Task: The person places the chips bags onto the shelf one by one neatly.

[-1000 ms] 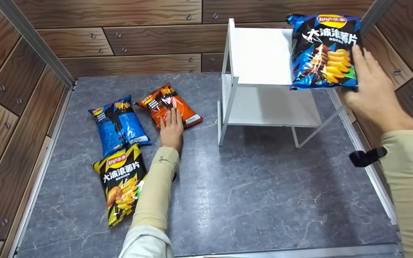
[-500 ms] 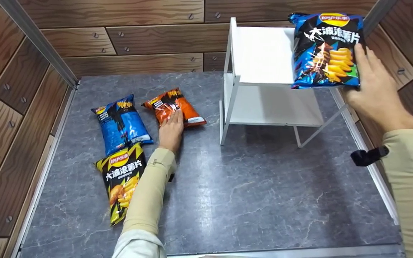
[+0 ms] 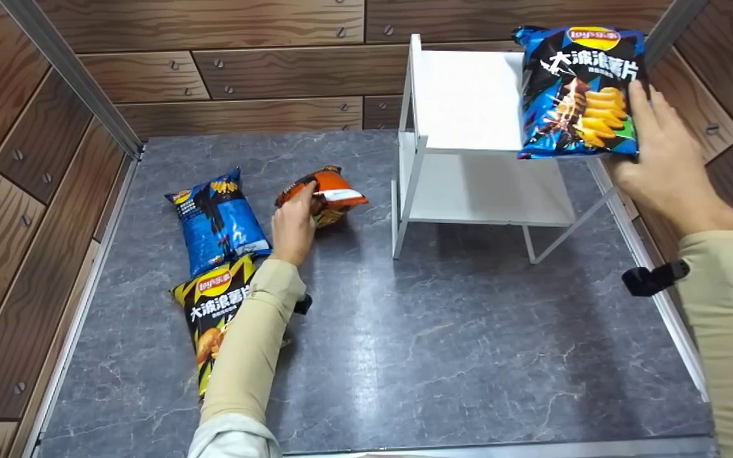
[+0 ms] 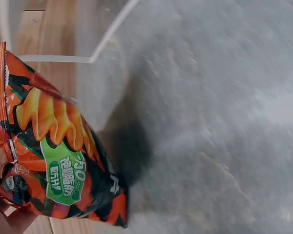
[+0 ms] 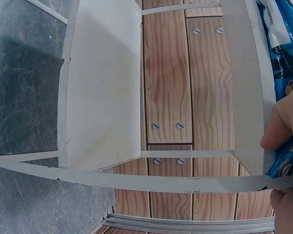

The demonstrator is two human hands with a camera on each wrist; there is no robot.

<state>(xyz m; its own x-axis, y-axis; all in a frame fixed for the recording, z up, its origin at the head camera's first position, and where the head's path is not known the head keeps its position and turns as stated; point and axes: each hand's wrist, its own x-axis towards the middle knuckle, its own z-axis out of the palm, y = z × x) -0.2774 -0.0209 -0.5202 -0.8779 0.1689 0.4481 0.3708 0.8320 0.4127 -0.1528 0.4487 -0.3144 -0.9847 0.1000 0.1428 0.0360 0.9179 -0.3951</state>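
Currently, left hand: grasping orange chip bag, forefinger laid over top, bunched plastic beside fingers in left wrist view.
Orange bag position: tilted, at far side of gray floor, between blue chip bag and shelf, near both; dark shadow beside and below; contact with floor hard to tell.
Right hand: fingers extended along right edge of blue-and-black chip bag, touching; thumb near lower corner.
Blue-and-black bag position: at right end of white shelf, top level, printed front toward head camera, lower edge by front rim.
Blue chip bag: lying on floor, left of left hand, bottom end touching yellow-and-black chip bag.
Yellow-and-black bag: lying nearer, partly hidden under left sleeve.
Shelf: two levels, thin metal legs, standing on floor.
Walls: wood-plank print, painted screws.
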